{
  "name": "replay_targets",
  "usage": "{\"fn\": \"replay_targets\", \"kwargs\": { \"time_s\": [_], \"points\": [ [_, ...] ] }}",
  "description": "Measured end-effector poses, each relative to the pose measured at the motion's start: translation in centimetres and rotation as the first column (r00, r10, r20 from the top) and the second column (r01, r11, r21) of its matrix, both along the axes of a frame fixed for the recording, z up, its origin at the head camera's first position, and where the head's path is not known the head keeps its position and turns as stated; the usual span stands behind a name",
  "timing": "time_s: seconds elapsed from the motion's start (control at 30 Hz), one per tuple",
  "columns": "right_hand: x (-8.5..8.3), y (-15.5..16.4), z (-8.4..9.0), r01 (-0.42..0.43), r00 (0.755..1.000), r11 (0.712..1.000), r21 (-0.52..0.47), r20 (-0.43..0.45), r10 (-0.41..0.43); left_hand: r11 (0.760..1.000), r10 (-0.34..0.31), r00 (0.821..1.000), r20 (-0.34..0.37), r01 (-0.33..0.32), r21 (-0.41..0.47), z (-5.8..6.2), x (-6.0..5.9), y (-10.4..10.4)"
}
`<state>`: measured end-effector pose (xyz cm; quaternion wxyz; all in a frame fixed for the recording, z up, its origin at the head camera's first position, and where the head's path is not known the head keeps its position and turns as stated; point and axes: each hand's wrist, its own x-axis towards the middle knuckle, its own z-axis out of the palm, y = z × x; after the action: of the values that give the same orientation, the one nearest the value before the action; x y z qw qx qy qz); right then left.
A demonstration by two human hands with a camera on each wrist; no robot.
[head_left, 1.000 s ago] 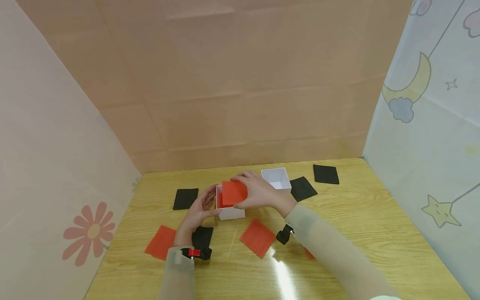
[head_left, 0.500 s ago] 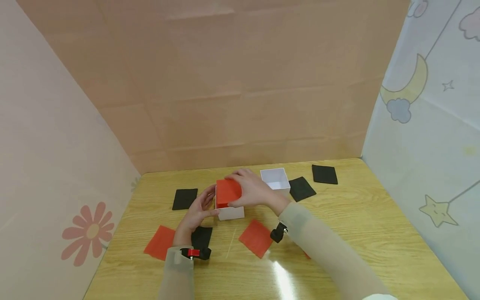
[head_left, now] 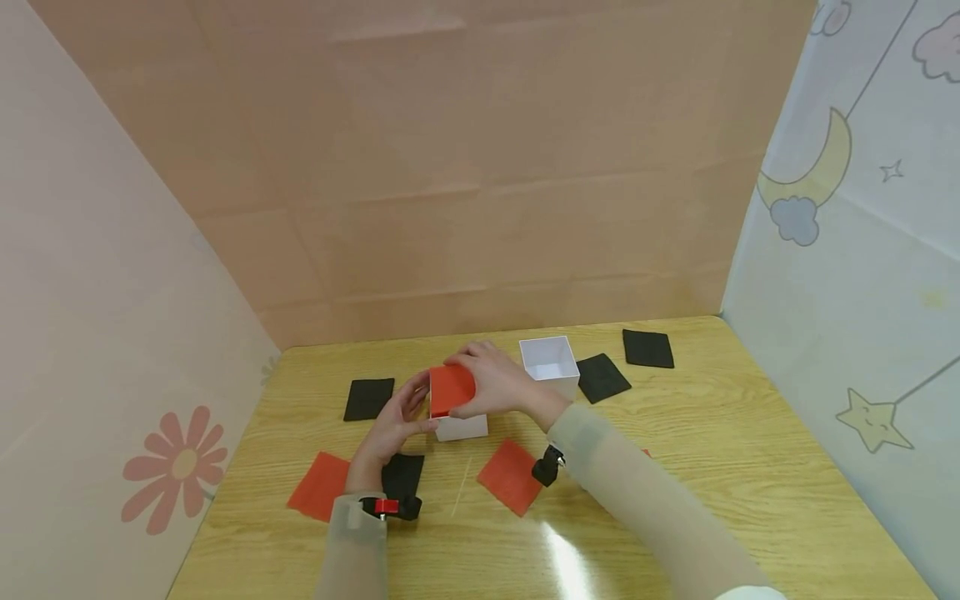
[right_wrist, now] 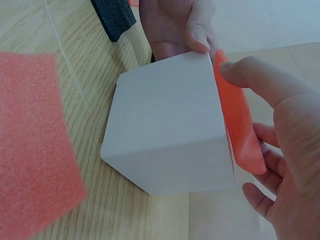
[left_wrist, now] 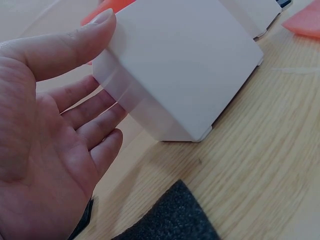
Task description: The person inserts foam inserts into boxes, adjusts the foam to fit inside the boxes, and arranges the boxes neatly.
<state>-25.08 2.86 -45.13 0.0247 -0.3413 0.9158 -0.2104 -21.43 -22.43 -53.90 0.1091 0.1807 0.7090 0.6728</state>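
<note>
Red foam square (head_left: 452,389) caps white box (head_left: 461,426), right hand (head_left: 498,385) pinching.

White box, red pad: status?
Left hand steadies white box, thumb on its edge. Right hand holds red pad at box mouth. Nothing blocking.

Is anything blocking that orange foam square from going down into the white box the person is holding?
Nothing visible does. The orange foam square sits tilted at the open top of the white box, held by the right hand. The left hand only steadies the box's side. The box's inside is hidden.
</note>
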Motion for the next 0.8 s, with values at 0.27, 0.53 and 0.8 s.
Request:
{"fn": "replay_targets", "kwargs": {
  "time_s": [0.27,0.53,0.8],
  "points": [
    [-0.2,-0.1,-0.3,-0.01,1.0,1.0,-0.004,0.02,0.011,1.0,0.01,1.0,-0.005,-0.01,-0.008,-0.2,0.0,-0.1],
    [-0.5,0.3,-1.3,-0.009,0.996,1.0,-0.011,0.086,0.01,1.0,0.014,1.0,-0.001,-0.014,-0.013,-0.4,-0.1,0.0],
    [-0.6,0.7,-1.5,-0.013,0.984,0.999,-0.038,0.179,0.02,1.0,-0.007,1.0,0.004,0.007,0.011,0.0,0.0,0.0]
  ]
}}
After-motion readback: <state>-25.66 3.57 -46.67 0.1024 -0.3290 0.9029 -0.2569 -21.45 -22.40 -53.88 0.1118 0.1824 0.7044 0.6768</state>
